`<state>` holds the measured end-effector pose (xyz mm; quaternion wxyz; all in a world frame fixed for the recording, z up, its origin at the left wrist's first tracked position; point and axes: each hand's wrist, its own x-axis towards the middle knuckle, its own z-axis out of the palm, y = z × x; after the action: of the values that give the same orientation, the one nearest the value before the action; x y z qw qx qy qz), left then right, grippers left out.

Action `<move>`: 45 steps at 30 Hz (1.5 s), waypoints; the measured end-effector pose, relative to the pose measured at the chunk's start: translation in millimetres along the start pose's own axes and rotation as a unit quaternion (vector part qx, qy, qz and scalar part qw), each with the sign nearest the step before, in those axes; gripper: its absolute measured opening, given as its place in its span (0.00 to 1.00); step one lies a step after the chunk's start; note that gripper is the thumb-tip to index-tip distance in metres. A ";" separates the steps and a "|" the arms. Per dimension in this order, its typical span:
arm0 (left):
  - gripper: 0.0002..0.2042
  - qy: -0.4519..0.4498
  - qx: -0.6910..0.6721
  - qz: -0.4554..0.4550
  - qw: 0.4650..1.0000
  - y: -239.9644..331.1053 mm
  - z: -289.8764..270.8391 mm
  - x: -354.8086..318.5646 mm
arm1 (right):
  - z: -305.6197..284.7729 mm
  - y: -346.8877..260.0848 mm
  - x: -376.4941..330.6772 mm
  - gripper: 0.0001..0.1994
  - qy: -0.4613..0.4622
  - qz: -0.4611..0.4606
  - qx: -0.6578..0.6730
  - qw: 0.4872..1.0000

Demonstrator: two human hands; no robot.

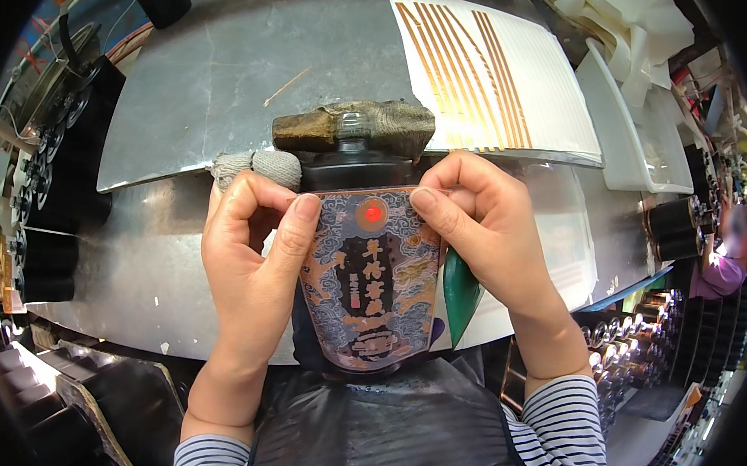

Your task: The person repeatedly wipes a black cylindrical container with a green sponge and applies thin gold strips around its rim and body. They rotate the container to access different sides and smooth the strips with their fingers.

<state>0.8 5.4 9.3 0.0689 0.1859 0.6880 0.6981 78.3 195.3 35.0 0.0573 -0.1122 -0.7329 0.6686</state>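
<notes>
A printed decal sheet with blue-grey cloud patterns, gold characters and a red dot lies against a dark tapered vessel in front of my apron. My left hand pinches its upper left corner between thumb and fingers. At the upper right corner, my right hand pinches it the same way. A green pointed blade-like piece shows below my right hand. Just beyond the sheet is a black round support, with a worn, cloth-wrapped block across it. Beside my left fingers sits a rolled grey cloth.
A white sheet bearing several gold strips lies at the far right of the grey table. Past it stands a white tray. Dark glossy vessels line the left side, and more crowd the right, where a person in purple is visible.
</notes>
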 end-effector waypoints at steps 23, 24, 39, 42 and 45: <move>0.12 -0.102 -0.007 -0.178 0.979 -15.4 -36.1 -89.9 | 7.4 47.6 -86.4 0.07 -0.088 0.195 0.199 0.956; 0.12 -0.098 -0.004 -0.193 0.976 -16.1 -35.9 -92.9 | 8.7 47.1 -88.4 0.08 -0.089 0.208 0.175 0.958; 0.26 -0.059 0.120 0.071 0.989 -25.4 -21.9 -50.9 | 3.9 49.7 -52.9 0.21 0.134 -0.073 -0.091 0.984; 0.35 -0.099 0.157 0.098 0.978 -32.4 -8.5 -35.8 | 13.2 44.1 -38.5 0.32 0.081 -0.159 -0.209 0.962; 0.36 -0.125 0.102 0.057 0.985 -27.2 1.3 -29.5 | 11.3 57.5 -30.7 0.40 0.032 -0.198 -0.246 0.948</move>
<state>24.1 -2.5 -22.4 0.0950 0.3162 0.7301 0.5983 110.5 181.6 -21.1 0.1822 0.0030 -0.8799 0.4388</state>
